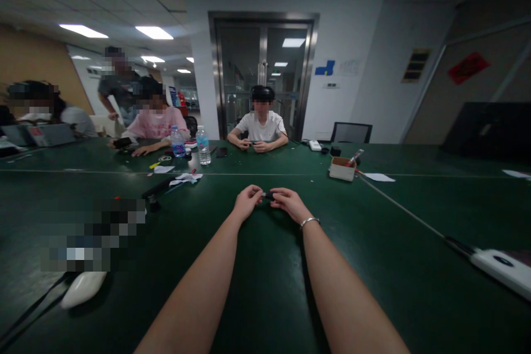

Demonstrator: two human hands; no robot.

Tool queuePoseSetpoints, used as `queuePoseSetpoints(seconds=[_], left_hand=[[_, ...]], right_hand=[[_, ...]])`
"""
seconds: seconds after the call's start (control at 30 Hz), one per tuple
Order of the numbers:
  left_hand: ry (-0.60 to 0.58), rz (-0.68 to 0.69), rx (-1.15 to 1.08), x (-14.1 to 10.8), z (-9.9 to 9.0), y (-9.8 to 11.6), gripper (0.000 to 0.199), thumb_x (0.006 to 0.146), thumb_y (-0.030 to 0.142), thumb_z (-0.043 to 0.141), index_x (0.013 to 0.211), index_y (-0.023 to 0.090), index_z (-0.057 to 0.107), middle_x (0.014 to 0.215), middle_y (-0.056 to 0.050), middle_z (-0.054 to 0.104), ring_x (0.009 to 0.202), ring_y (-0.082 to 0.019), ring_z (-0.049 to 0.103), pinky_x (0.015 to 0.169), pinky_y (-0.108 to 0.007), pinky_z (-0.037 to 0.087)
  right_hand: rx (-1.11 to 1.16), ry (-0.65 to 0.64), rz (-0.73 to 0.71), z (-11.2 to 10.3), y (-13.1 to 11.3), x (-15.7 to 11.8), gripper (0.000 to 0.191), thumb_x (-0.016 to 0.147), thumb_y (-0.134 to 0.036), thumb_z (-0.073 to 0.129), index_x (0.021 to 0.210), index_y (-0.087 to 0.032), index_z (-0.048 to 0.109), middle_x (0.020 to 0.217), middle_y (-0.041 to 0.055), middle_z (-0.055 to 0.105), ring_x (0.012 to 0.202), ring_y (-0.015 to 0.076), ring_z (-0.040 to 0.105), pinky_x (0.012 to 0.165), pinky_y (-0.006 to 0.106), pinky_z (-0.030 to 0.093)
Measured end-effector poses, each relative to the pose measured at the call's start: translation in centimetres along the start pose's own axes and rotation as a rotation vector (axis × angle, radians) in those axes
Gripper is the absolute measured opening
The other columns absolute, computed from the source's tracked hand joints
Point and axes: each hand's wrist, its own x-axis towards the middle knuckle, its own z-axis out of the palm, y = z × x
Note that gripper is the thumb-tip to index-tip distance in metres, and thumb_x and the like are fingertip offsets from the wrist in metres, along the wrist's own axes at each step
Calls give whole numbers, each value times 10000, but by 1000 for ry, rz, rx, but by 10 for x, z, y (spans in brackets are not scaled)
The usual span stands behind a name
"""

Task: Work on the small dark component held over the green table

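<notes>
Both my arms reach forward over the green table point(265, 287). My left hand point(248, 202) is closed, its fingertips pinching the light, metal-looking left end of a small black object point(269, 196). At the other end, my right hand point(291, 203) is closed round the dark part with thumb and fingers. The small object lies level between the two hands, just above the tabletop; its exact kind is too small to make out. A silver bracelet sits on my right wrist.
A small box point(342, 171) with a pen-like item stands ahead right, beside paper point(377, 177). Water bottles point(203, 146) and papers point(186, 178) are ahead left. A white power strip point(504, 271) lies at right with its cable crossing the table. People sit opposite.
</notes>
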Motion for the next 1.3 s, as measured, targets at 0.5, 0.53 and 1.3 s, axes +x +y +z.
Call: queuePoseSetpoints(seconds=[0.5,0.53,1.3], left_hand=[[5,77,-39,3,-2,-6,294,696,272,660,965,165,606,837,-52,645,782,-154,607,717,-287,473],[2,80,-41,2,-2,-5,290,703,279,653,966,167,602,807,-43,641,763,-150,605,711,-283,470],[-16,66,-10,-1,-3,0,252,733,255,621,969,167,621,831,-55,648,768,-154,606,674,-265,473]], right_hand=[[9,7,3,0,1,0,190,731,-63,647,914,-113,647,765,41,658,629,115,661,612,206,580],[10,6,3,0,1,0,188,732,-65,646,914,-113,648,760,41,659,624,115,660,608,204,579],[7,10,17,1,-1,-1,178,758,-49,611,924,-108,640,782,55,663,637,121,666,629,215,578]])
